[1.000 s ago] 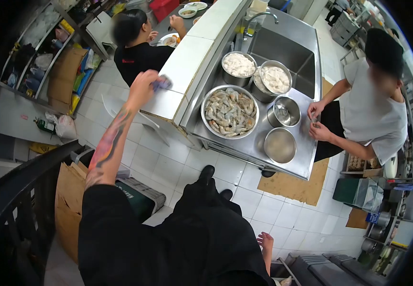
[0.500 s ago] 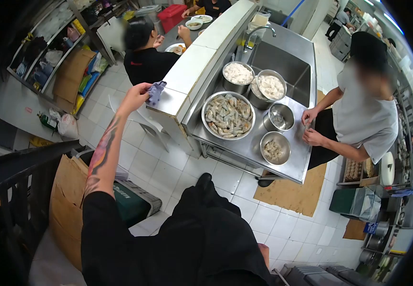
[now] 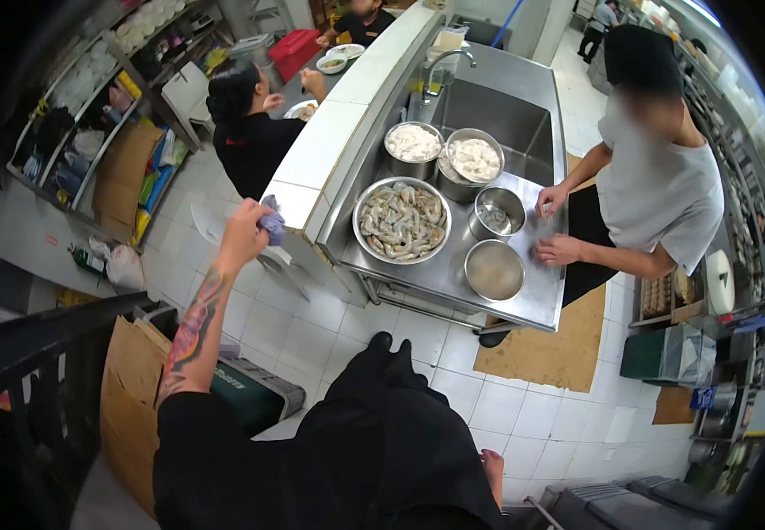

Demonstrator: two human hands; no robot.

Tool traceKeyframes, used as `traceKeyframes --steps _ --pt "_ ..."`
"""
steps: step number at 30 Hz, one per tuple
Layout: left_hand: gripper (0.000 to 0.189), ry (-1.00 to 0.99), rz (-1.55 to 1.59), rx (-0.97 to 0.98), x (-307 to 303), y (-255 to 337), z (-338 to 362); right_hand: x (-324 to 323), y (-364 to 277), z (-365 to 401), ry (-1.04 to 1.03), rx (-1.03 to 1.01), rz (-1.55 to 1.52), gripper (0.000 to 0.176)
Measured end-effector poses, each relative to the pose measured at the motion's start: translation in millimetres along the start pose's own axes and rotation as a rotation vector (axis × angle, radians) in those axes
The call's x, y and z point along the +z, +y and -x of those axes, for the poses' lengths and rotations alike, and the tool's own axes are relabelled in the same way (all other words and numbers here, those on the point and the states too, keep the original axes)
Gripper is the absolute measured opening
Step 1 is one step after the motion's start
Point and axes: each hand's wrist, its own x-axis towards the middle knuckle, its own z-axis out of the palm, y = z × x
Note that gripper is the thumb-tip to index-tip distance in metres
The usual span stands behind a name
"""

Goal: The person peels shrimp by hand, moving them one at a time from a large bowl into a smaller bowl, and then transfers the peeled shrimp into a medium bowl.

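My left hand [image 3: 245,231] is closed on a crumpled purple-grey cloth [image 3: 272,221] at the end of the white tiled ledge [image 3: 299,196]. Low in the view, my right hand [image 3: 491,461] hangs beside my dark clothing, partly hidden, and how its fingers lie is too small to tell. To the right of the ledge, a steel counter [image 3: 524,306] bears a wide bowl of shrimp [image 3: 403,221], two pots of pale peeled shrimp [image 3: 413,143], a steel pot [image 3: 498,213] and a bowl of cloudy liquid [image 3: 494,270].
A person in a grey shirt [image 3: 656,190] stands at the counter's right, both hands over its edge. Behind the ledge, people in black [image 3: 254,146] sit at a table with plates. A sink [image 3: 497,124], cardboard on the floor [image 3: 546,349] and a green crate [image 3: 245,399] are in view.
My left hand has moved down slightly with the cloth, which is now more bunched up. My right hand shows more. The small front bowl's contents now look cloudy. The view has shifted.
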Motion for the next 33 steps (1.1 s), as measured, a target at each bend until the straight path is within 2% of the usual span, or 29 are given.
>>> traceKeyframes --steps 2,5,8,10,12,14,18,21,22,23,24,25,26,27,28,29,30,31,32,33 --pt "0.026 0.002 0.042 0.03 12 14 -4 13 -10 27 -0.021 0.043 0.109 0.031" --pt "0.023 0.002 0.129 0.07 40 30 -34 26 -13 49 -0.036 0.03 0.099 0.03" --pt "0.021 -0.033 0.187 0.096 65 52 -76 40 -25 52 -0.007 0.035 0.037 0.028" --pt "0.024 -0.078 0.141 0.262 85 57 -110 48 -36 50 0.035 0.049 0.015 0.028" --pt "0.019 -0.105 0.163 0.273 99 55 -161 49 -45 36 0.083 0.069 0.11 0.027" --pt "0.019 0.021 0.249 0.32 109 45 -226 60 -25 7 0.147 0.171 -0.172 0.027" --pt "0.02 0.391 0.281 0.446 99 26 -367 91 -90 21 0.224 0.109 -0.181 0.029" --pt "0.021 0.467 0.242 0.322 115 7 -436 118 -110 20 0.211 0.05 -0.242 0.03" --pt "0.022 0.474 0.225 0.299 129 -1 -451 126 -112 18 0.209 0.025 -0.178 0.031" --pt "0.023 0.331 0.205 0.248 149 -14 -460 135 -121 26 0.204 -0.009 -0.113 0.03" --pt "0.031 0.106 -0.013 0.288 165 -31 -468 142 -125 28 0.187 -0.033 -0.003 0.031" --pt "0.038 0.031 -0.119 0.285 188 -42 -469 150 -129 31 0.205 -0.142 0.001 0.03" --pt "0.045 -0.038 -0.225 0.28 192 -33 -457 149 -140 35 0.254 -0.227 0.246 0.03" --pt "0.051 0.063 -0.083 0.364 196 -18 -447 147 -159 40 0.295 -0.308 0.491 0.031" --pt "0.056 0.162 0.062 0.444 201 2 -434 157 -213 66 0.329 -0.249 0.432 0.029" --pt "0.056 0.191 0.095 0.564 197 25 -413 158 -213 54 0.349 -0.342 0.276 0.028" --pt "0.054 0.052 0.245 0.611 193 51 -392 166 -250 63 0.359 -0.354 0.247 0.027" --pt "0.052 -0.085 0.394 0.655 187 80 -370 181 -315 91 0.359 -0.425 0.216 0.026" --pt "0.047 -0.298 0.572 0.564 178 110 -343 200 -360 99 0.346 -0.517 0.074 0.025" --pt "0.045 -0.435 0.653 0.597 175 129 -322 217 -397 102 0.335 -0.613 -0.067 0.024"
